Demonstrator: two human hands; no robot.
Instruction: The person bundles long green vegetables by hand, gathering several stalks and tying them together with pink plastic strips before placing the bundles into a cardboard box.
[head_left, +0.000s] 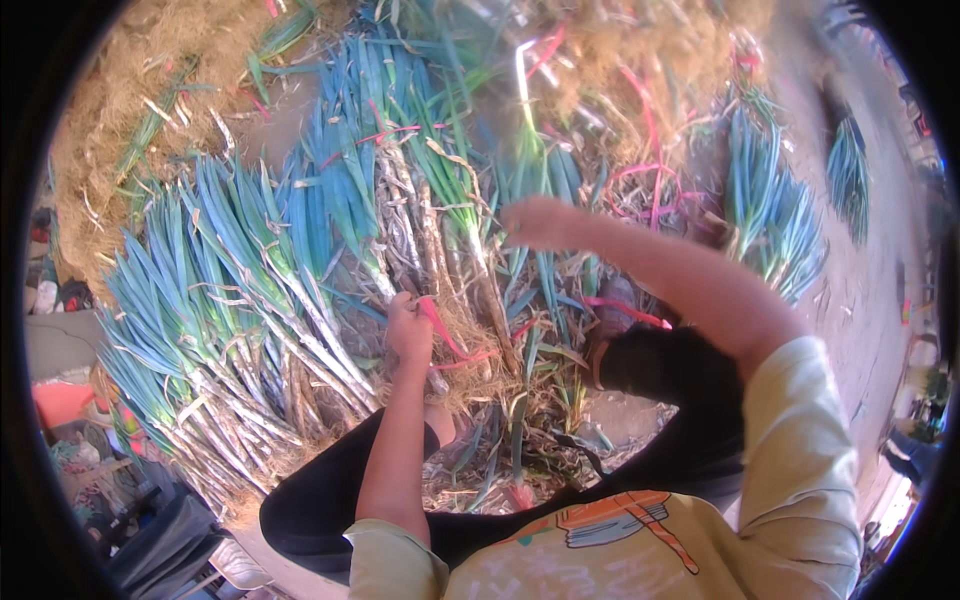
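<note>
My left hand (410, 330) is closed around the white stalk of a Welsh onion (378, 276), its green leaves pointing away from me. A red plastic tie (444, 330) hangs at that hand's fingers. My right hand (534, 223) is bent with curled fingers, to the right of a bundle of onions (405, 202) with dry, soil-stained stalks. Just beyond it stands a blurred onion (528, 142) with its white end away from me; whether the fingers hold anything is hidden. Tangled roots (472, 375) lie beside my left hand.
Many more onions (247, 300) lie in a row to the left. Root-covered heaps (142, 97) rise at the far side. Stripped leaves and dry skins (517, 442) litter the ground between my legs. Leafy bundles (772, 202) lie on the right. A loose red strip (654, 165) lies among scraps.
</note>
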